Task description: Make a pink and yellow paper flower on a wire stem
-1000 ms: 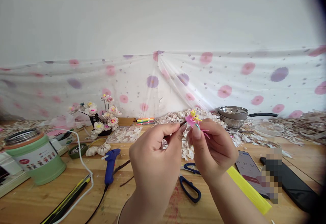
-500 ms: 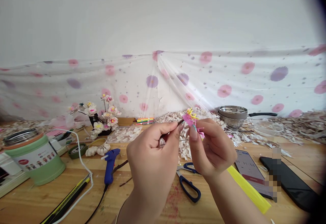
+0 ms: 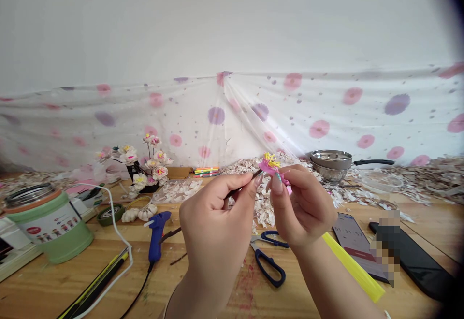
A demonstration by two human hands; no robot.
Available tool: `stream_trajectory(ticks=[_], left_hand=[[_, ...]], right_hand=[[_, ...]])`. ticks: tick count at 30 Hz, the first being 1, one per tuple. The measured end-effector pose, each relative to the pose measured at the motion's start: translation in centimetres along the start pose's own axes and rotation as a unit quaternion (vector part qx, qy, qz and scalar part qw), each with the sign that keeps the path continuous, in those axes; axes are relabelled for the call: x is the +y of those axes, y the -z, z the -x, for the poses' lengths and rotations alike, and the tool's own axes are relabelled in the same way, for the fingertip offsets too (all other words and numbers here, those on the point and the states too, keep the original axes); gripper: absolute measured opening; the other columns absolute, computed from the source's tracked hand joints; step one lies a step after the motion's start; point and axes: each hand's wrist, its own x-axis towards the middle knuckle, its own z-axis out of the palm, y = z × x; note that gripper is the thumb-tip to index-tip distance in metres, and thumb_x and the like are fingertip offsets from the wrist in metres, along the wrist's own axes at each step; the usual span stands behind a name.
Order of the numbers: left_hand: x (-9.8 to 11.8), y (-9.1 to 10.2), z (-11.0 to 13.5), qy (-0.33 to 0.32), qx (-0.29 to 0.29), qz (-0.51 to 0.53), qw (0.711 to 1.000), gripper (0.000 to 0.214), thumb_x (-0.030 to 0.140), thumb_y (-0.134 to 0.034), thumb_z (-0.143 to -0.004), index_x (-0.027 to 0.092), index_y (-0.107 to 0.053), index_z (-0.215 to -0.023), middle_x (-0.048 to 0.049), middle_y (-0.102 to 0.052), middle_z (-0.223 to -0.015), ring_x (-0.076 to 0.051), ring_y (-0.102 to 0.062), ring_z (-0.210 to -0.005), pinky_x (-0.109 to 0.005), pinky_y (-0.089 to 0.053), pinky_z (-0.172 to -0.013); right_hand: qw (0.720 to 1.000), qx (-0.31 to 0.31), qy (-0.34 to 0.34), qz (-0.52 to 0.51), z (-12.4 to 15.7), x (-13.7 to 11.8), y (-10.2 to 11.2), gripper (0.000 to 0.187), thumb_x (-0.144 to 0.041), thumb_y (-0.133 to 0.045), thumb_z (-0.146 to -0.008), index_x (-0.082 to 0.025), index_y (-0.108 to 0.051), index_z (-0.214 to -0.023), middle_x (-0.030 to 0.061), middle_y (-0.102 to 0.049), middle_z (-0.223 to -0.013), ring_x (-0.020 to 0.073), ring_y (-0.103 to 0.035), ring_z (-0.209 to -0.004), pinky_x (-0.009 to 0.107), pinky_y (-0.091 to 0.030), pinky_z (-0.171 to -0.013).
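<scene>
Both hands are raised over the wooden table. My left hand is closed, pinching a thin dark wire stem between thumb and forefinger. My right hand is closed around a small pink paper flower centre with yellow stamens at the stem's tip. The fingertips of the two hands nearly touch. Blue-handled scissors lie on the table just below the hands.
A blue glue gun with a black cord lies left of the hands. Further left stand a green jar, a tape roll and a finished flower sprig. Right: yellow strip, phones, metal pan. Shell flakes pile behind.
The pink paper has been wound tighter round the stem tip, with the loose pink end drawn into my right fingers. Both hands have edged slightly left.
</scene>
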Motion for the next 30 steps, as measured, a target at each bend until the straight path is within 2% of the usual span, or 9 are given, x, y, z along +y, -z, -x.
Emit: stream_trajectory(ticks=[5,15,20,23,30], left_hand=[[0.3,-0.1,0.1,0.033,0.014,0.012,0.999,0.004,0.02,-0.077,-0.073,0.023,-0.078,-0.076,0.0008,-0.078,-0.073,-0.015,-0.071,-0.062,-0.023,-0.057,-0.055],[0.3,-0.1,-0.4,0.09,-0.018,0.085,0.992,0.004,0.02,-0.081,-0.069,0.021,-0.078,-0.073,-0.0008,-0.077,-0.073,-0.016,-0.071,-0.062,-0.024,-0.059,-0.057],[0.5,-0.1,-0.5,0.105,-0.027,0.132,0.985,0.008,0.016,-0.081,-0.067,0.022,-0.078,-0.071,0.0,-0.077,-0.072,-0.014,-0.071,-0.062,-0.019,-0.059,-0.058],[0.6,-0.1,-0.6,0.137,-0.051,0.17,0.975,0.009,0.014,-0.081,-0.066,0.021,-0.078,-0.07,0.0,-0.077,-0.069,-0.013,-0.072,-0.06,-0.016,-0.059,-0.056],[0.4,0.2,-1.0,0.175,-0.093,0.215,0.956,0.006,0.015,-0.081,-0.065,0.018,-0.078,-0.069,-0.0023,-0.076,-0.066,-0.011,-0.069,-0.056,-0.012,-0.055,-0.05]], right_hand=[[1.0,-0.001,-0.006,-0.007,0.1,-0.1,0.0,0.02,-0.001,-0.057,-0.081,-0.017,-0.063,-0.092,-0.0005,-0.054,-0.065,0.0114,-0.045,-0.053,0.025,-0.035,-0.048],[0.997,0.001,0.074,0.025,-0.1,0.0,-0.2,0.024,0.001,-0.056,-0.078,-0.016,-0.063,-0.093,-0.0009,-0.052,-0.063,0.0114,-0.044,-0.051,0.024,-0.033,-0.044],[0.999,0.011,0.041,0.01,0.0,0.2,-0.2,0.022,0.001,-0.057,-0.079,-0.016,-0.063,-0.091,-0.0003,-0.053,-0.064,0.012,-0.045,-0.052,0.025,-0.033,-0.045],[0.999,0.014,0.03,0.009,0.1,0.2,-0.2,0.021,-0.001,-0.057,-0.08,-0.017,-0.063,-0.091,0.0002,-0.056,-0.065,0.0133,-0.049,-0.053,0.026,-0.036,-0.047],[1.0,0.015,0.016,0.019,0.1,0.2,-0.2,0.018,-0.005,-0.057,-0.083,-0.019,-0.063,-0.091,-0.0013,-0.055,-0.064,0.0121,-0.047,-0.053,0.025,-0.037,-0.046]])
